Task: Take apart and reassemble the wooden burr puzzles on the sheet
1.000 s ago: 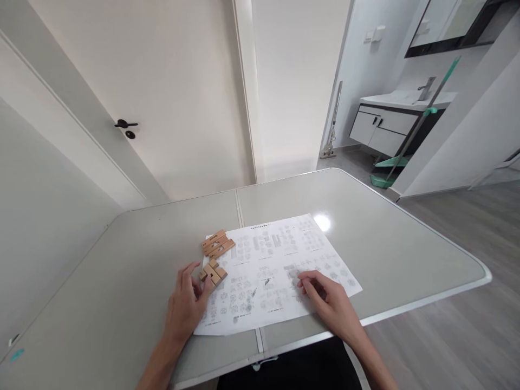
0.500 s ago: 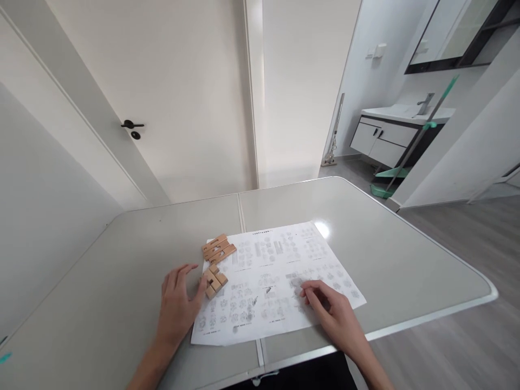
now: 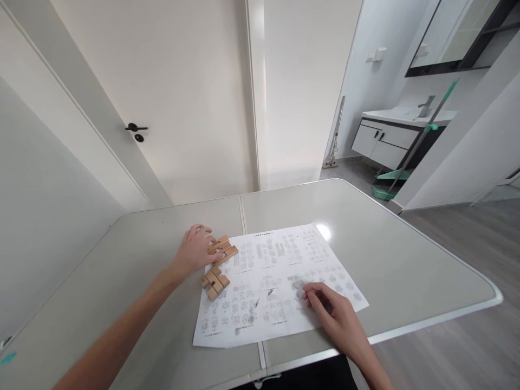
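My left hand (image 3: 197, 248) reaches over a group of notched wooden puzzle pieces (image 3: 227, 252) at the sheet's upper left corner. Its fingers are spread, with the thumb at the near side of the pieces; whether it touches them I cannot tell. Just nearer to me, a cluster of small wooden blocks (image 3: 216, 283) lies partly on the sheet's left edge, with no hand on it. A printed paper sheet (image 3: 280, 303) with rows of small diagrams lies under these pieces. My right hand (image 3: 329, 309) rests on the sheet's right part, fingers curled and thumb against the forefinger, with nothing visible in it.
The pale folding table (image 3: 390, 260) has a seam down its middle and a metal rim. Beyond it stand a white door (image 3: 195, 97) and, at the right, a washbasin cabinet (image 3: 382, 138). A green broom and dustpan (image 3: 390, 187) stand near the doorway.
My left hand has moved away from the small block cluster, forward to the notched pieces. My right hand stays in place. The view has shifted slightly.
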`<state>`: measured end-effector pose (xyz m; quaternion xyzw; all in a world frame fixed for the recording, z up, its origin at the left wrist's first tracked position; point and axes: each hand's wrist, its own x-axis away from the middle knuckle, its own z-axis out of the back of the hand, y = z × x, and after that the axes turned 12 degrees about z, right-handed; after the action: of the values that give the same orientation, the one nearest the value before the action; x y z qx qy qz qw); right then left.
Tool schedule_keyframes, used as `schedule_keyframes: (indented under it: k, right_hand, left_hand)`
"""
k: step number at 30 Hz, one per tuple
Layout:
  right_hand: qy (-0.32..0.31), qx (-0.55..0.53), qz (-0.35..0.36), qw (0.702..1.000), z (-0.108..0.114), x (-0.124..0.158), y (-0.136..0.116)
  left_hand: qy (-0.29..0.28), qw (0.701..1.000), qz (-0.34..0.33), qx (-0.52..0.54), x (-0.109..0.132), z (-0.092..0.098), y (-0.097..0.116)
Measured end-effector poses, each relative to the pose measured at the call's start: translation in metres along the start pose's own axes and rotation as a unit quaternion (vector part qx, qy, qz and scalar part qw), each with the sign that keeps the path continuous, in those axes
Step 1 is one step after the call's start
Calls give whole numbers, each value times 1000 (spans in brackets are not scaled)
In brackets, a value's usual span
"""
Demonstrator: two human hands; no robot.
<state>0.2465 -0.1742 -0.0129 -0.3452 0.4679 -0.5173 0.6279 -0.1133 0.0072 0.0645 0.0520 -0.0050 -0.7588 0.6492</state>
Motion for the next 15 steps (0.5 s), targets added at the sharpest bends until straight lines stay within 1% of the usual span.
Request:
schedule_keyframes:
  k: [3,9,13,15]
  right_hand:
    - [3,-3,4,1000,0,0,0]
    - [1,-5,2,1000,2,0,0]
    - [13,-11,8,1000,1,0,0]
    - [18,-13,10,1000,1,0,-1]
  left_hand:
    - [-33,999,-13,-28,-14,-2,3]
    - [-61,997,-31,-45,-35,-7,8]
    - [-67,997,-33,-36,-47,-9,9]
    - [-52,998,-24,-18,-50,-10,8]
